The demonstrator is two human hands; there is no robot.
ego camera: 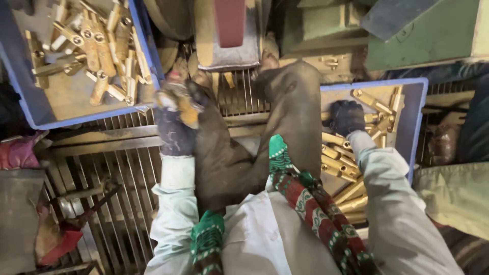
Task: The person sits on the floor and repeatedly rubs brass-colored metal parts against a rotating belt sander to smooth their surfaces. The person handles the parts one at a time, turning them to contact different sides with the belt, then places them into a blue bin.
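Brass parts are filling two blue trays. One tray (30, 114) is sitting at the upper left, its floor partly bare, with a loose heap of brass fittings (97, 48) lying crosswise toward its right wall. A second tray (415, 109) is sitting at the right, beside the person's knee, holding longer brass pieces (338, 163) stacked roughly in parallel and reaching toward its near edge.

Both hands are wearing dark gloves. The left hand (175, 119) is hovering just beside the near right corner of the left tray and is grasping a brass part (186, 109); motion blur is obscuring the part's shape. The right hand (347, 117) is reaching into the right tray, fingers curled down onto the pile; whether it is closing on a piece cannot be determined.

A metal grate (127, 173) is running under both trays and the person's legs. A belt sander (232, 30) with a dark red belt is standing at top centre between the trays. A red rag (18, 153) is lying at the left edge.
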